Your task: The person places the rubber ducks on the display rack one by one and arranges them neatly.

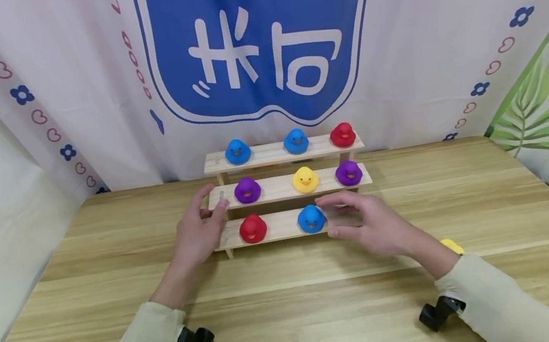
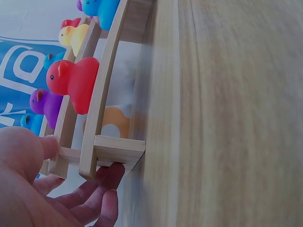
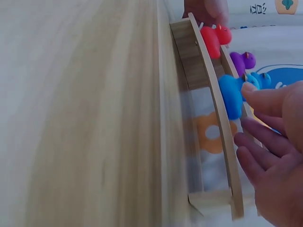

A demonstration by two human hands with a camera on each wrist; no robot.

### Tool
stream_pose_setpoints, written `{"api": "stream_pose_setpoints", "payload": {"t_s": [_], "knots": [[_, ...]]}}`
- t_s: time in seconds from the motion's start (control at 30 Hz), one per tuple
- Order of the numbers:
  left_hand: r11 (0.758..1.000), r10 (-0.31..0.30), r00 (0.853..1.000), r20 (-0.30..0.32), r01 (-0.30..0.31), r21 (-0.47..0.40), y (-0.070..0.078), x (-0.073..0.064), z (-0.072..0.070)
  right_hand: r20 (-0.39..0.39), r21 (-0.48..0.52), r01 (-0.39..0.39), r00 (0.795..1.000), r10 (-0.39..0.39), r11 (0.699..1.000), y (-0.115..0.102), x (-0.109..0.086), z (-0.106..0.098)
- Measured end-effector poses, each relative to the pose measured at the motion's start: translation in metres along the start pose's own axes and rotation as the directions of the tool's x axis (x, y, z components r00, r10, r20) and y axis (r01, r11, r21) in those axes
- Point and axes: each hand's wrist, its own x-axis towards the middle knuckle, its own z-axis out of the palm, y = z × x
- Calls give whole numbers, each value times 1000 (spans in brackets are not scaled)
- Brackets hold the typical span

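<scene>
A three-tier wooden stand (image 1: 282,232) holds small rubber ducks. My left hand (image 1: 198,230) grips its left end, the thumb on the middle tier and the other fingers around the side, as the left wrist view shows. On the bottom tier are a red duck (image 1: 253,229) and a blue duck (image 1: 311,219). Right beside the blue duck is my right hand (image 1: 373,222), thumb and fingers spread apart with nothing between them; it covers the right end of that tier. In the right wrist view, the thumb tip overlaps the blue duck (image 3: 230,94).
The middle tier bears a purple duck (image 1: 247,190), a yellow duck (image 1: 306,180) and another purple duck (image 1: 348,173). Two blue ducks and a red duck (image 1: 342,135) stand on top. A yellow thing (image 1: 452,246) lies partly hidden behind my right wrist. A printed curtain (image 1: 105,102) hangs behind.
</scene>
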Motion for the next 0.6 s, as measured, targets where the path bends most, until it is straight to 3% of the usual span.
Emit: {"api": "stream_pose_setpoints", "payload": {"t_s": [0.6], "knots": [[1000,0,1000,-1,0,-2,-2,1,0,-55,-94,12,998,-17,995,29,-45,-46]]}}
